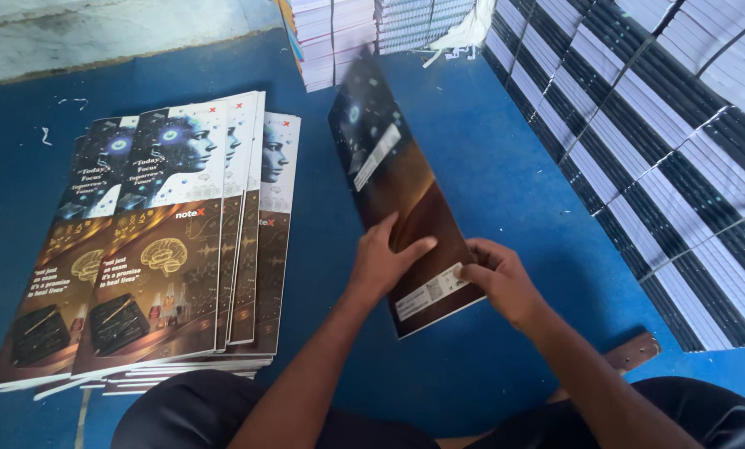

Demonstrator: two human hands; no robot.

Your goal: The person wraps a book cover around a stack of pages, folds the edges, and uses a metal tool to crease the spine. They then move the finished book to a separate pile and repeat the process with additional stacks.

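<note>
While the left hand (385,262) lies flat with fingers spread on a long dark glossy printed cover sheet (397,187), the right hand (499,278) pinches its lower right edge. The sheet hangs tilted above the blue floor (489,150), right of a fanned stack of matching covers (160,249).

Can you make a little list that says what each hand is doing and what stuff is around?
left hand: flat on a long dark cover sheet
right hand: grips the sheet's near right edge
sheet: tilted, far end raised and blurred
cover pile: fanned out on the left of the blue floor
bundles: strapped stacks on the right
far stacks: more stacks at the top
</note>
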